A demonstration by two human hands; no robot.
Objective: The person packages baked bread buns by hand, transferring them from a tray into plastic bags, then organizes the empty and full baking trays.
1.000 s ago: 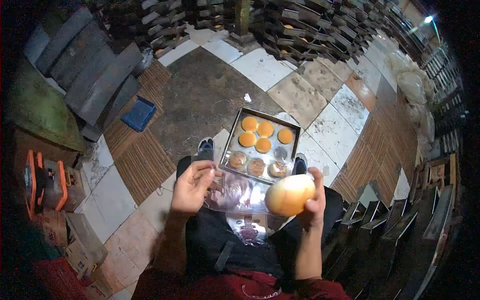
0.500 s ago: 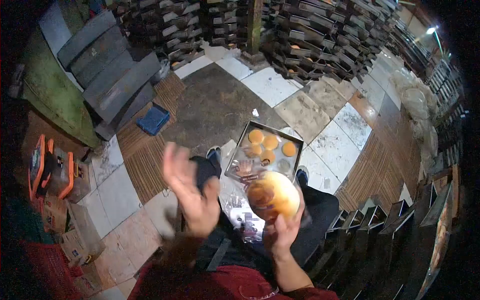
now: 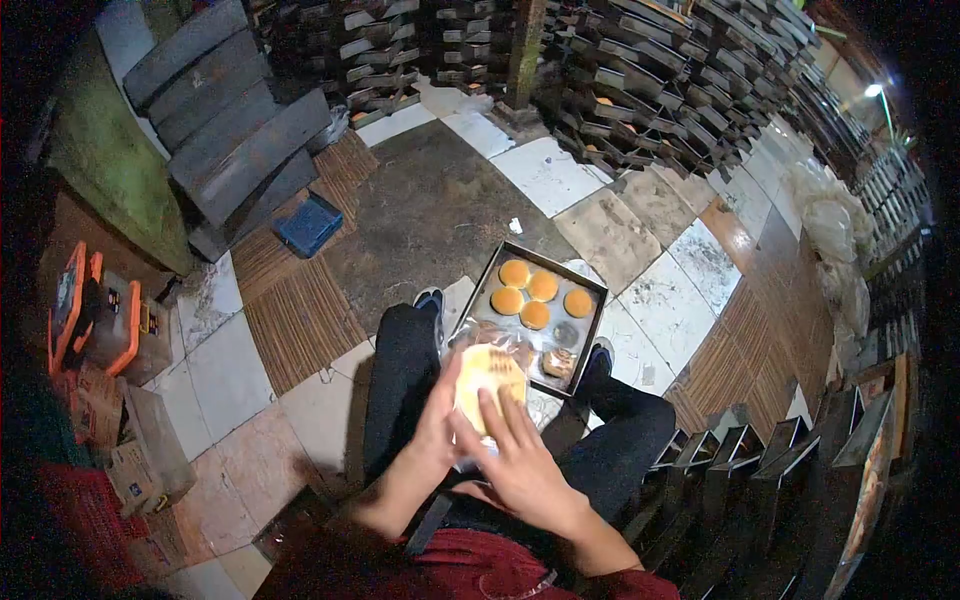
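A pale yellow round bun [image 3: 488, 385] with glossy clear plastic about it is between my hands, above my lap. My left hand [image 3: 432, 430] grips its left side, the thumb along the edge. My right hand [image 3: 520, 465] presses on it from the lower right, fingers spread across its face. Beyond them, a square metal tray [image 3: 588, 338] sits between my feet. Several golden-topped buns [image 3: 541, 286] lie in it, and a brownish thing in shiny plastic [image 3: 557, 362] is in its near right corner.
A blue plastic tray [image 3: 308, 225] lies on the floor ahead left, near stacked dark metal trays [image 3: 215, 130]. Crates with orange handles [image 3: 125, 330] stand at left. Many more trays are piled along the back [image 3: 640, 80] and close by my right side [image 3: 770, 480].
My left hand, raised and open before, has come down onto the bun. The bun has moved left and down with my right hand, whose fingers now lie over it.
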